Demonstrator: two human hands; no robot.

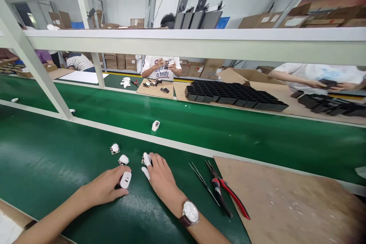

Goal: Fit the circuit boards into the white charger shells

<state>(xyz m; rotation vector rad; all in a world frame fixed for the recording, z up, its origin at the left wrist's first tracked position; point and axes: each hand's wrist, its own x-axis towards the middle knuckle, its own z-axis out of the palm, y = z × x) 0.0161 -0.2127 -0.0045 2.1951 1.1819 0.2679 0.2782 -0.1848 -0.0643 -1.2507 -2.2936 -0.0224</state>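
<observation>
My left hand (107, 185) is closed around a white charger housing (126, 180), its end with two port slots facing up towards me. Just beyond that hand lie two small circuit boards with white tops, one nearer (124, 159) and one farther (115, 148). My right hand (160, 173) wears white finger covers on thumb and forefinger. Its fingertips are at another small circuit board (143, 159), partly hidden by the forefinger. Tweezers (203, 183) and red-and-black long-nose pliers (224, 188) lie to the right of my right hand.
A brown board (286, 202) covers the bench's right side. Beyond a pale rail (171, 144), a white housing (155, 125) rests on the green belt (200, 122). Black trays (234, 95) stand across it, near co-workers. A white shelf beam (183, 47) and slanted post (42, 68) frame the bench.
</observation>
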